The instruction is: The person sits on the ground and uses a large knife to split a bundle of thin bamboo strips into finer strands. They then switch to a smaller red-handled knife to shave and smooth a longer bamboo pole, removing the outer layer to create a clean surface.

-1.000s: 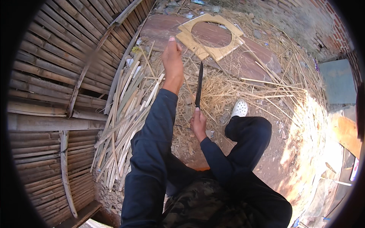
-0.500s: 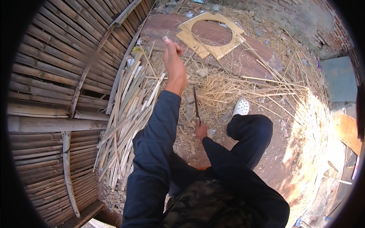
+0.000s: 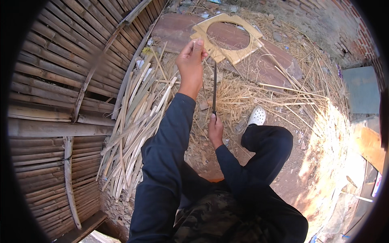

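The right hand [image 3: 215,130] is closed in a fist around the handle of a long dark blade [image 3: 214,87], which stands nearly upright with its tip pointing away from the body. Beyond the blade's far end, the left hand [image 3: 190,60] is stretched out with fingers pressed together, pinching something thin; whether it is a sliver of bamboo or the blade's own tip is too small to tell. If the left hand grips right at the edge, a slip of the blade could cut the fingers, as they sit in line with it. A split running off course could also jerk the knife sideways toward the bent knee, which lies just right of the blade, with a white shoe [image 3: 257,116] near it. Left of the blade, a heap of pale bamboo strips [image 3: 133,129] leans against a curved woven bamboo wall [image 3: 52,89]. Beyond the blade lies a square wooden frame with a round hole [image 3: 227,40], on straw-littered ground [image 3: 263,93] where loose stalks could shift underfoot.
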Action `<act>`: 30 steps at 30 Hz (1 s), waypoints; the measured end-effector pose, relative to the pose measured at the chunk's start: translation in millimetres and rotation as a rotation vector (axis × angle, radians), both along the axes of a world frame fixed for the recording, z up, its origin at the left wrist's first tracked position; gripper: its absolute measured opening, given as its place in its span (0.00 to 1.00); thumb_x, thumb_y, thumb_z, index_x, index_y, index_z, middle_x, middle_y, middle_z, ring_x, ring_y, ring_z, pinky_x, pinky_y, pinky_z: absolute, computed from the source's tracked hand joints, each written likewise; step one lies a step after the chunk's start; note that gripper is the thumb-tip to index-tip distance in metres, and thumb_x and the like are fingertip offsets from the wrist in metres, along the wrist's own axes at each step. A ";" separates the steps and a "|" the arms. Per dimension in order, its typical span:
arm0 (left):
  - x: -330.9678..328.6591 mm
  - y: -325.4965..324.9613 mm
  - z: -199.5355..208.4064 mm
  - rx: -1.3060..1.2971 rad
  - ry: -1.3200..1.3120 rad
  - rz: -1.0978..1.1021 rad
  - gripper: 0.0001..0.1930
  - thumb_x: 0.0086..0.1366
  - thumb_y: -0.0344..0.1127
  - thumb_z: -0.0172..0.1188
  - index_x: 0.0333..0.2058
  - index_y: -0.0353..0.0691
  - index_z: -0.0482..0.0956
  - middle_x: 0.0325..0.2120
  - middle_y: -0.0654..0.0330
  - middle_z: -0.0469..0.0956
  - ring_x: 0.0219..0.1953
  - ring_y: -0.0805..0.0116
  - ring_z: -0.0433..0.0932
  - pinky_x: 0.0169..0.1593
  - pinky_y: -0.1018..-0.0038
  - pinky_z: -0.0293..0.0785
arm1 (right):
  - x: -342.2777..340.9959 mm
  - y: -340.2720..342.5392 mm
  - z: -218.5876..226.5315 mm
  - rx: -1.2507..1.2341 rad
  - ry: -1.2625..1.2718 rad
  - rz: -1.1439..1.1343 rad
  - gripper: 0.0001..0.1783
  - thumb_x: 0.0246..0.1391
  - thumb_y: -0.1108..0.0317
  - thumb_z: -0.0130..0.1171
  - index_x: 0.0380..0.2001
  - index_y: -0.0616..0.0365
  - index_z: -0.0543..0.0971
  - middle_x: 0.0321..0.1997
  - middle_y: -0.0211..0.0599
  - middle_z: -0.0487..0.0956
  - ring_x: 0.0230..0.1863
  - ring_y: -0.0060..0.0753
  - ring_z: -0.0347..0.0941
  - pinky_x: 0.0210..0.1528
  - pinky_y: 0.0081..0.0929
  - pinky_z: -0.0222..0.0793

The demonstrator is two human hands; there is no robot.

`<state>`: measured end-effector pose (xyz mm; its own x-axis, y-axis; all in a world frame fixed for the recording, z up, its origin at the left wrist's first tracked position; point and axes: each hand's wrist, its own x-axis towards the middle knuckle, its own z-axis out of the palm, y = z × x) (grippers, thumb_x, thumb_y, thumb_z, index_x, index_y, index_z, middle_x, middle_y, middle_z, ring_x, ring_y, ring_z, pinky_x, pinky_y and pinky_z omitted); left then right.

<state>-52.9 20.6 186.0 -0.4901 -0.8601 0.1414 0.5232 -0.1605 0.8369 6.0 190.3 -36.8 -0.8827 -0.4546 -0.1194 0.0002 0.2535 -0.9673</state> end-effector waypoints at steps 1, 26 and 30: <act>-1.3 0.6 0.5 0.016 0.015 0.034 0.11 0.63 0.39 0.63 0.38 0.38 0.80 0.24 0.69 0.74 0.28 0.82 0.70 0.33 0.83 0.66 | 2.3 0.4 3.7 -0.015 0.003 0.027 0.25 0.64 0.49 0.44 0.35 0.65 0.72 0.21 0.47 0.72 0.26 0.45 0.72 0.32 0.40 0.65; -23.7 10.4 9.3 0.027 0.088 0.201 0.10 0.61 0.38 0.66 0.34 0.37 0.82 0.25 0.70 0.75 0.27 0.83 0.68 0.33 0.85 0.64 | -24.6 1.5 38.9 -0.247 -0.149 0.056 0.23 0.67 0.53 0.42 0.26 0.60 0.69 0.15 0.24 0.63 0.17 0.17 0.60 0.20 0.22 0.57; -20.3 12.6 19.6 0.004 0.085 0.207 0.09 0.61 0.37 0.65 0.34 0.37 0.82 0.25 0.70 0.75 0.27 0.84 0.68 0.33 0.84 0.64 | -25.4 -2.0 56.7 -0.305 -0.177 0.043 0.22 0.67 0.53 0.42 0.27 0.61 0.70 0.15 0.24 0.63 0.17 0.16 0.59 0.20 0.22 0.56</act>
<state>-73.2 33.2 205.7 -0.2896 -0.9418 0.1708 0.6141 -0.0459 0.7879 -19.4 188.3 19.9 -0.8399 -0.5288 -0.1218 0.1701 -0.0434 -0.9845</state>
